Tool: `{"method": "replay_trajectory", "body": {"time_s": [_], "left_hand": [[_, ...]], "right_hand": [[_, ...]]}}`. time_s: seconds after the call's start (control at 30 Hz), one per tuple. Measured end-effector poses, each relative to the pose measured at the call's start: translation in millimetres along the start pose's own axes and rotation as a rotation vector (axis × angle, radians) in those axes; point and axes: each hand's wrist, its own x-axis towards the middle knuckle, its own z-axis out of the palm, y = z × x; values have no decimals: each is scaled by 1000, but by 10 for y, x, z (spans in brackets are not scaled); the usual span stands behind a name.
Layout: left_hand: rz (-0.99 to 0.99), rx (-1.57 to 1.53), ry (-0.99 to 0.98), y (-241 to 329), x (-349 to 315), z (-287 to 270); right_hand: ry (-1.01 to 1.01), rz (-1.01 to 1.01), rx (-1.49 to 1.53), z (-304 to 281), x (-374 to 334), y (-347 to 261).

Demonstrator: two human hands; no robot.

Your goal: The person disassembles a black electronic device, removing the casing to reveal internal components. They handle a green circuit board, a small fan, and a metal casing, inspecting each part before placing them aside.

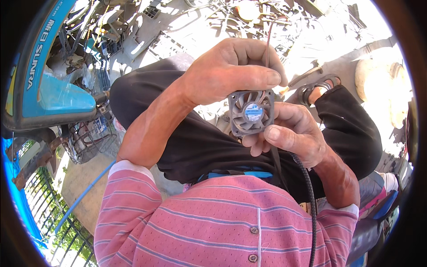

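Observation:
A small square cooling fan [252, 114], grey with several blades and a blue-and-white round label on its hub, is held up over my lap. My right hand [299, 132] grips its right edge, the thumb on the near face and the fingers behind. From the fan's top, thin reddish wires [268, 42] run up past my left hand [233, 66]. That hand is closed just above the fan, thumb and curled forefinger pinching the wires. Part of the wires is hidden by the left thumb.
Scrap plastic and metal parts [178, 26] litter the sunlit ground ahead. A blue vehicle panel [66, 98] stands at the left, above a wire basket [91, 140]. A pale rounded object [371, 80] sits at the right. A black braided cord [311, 204] hangs before my shirt.

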Motion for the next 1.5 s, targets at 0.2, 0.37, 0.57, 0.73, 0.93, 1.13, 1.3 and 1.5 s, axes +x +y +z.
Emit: {"method": "replay_trajectory", "body": {"time_s": [0.2,0.37,0.57,0.73,0.93,1.13,1.3,1.5], "left_hand": [[2,-21,-18,-6,-4,-5],[10,-9,-23,-19,-7,-9],[12,-8,-25,-17,-15,-9],[12,3,-20,-12,-13,0],[4,-1,-20,-13,-11,1],[6,6,-18,-21,-7,6],[4,7,-30,-11,-25,-3],[21,20,-28,-24,-25,-1]], "right_hand": [[8,-1,23,22,-1,4],[2,2,35,17,0,11],[-4,-6,10,9,0,19],[3,13,23,22,-7,6],[1,7,28,13,-7,18],[2,3,-3,4,-9,25],[-6,2,-17,-2,-4,26],[4,12,17,17,-6,27]]}}
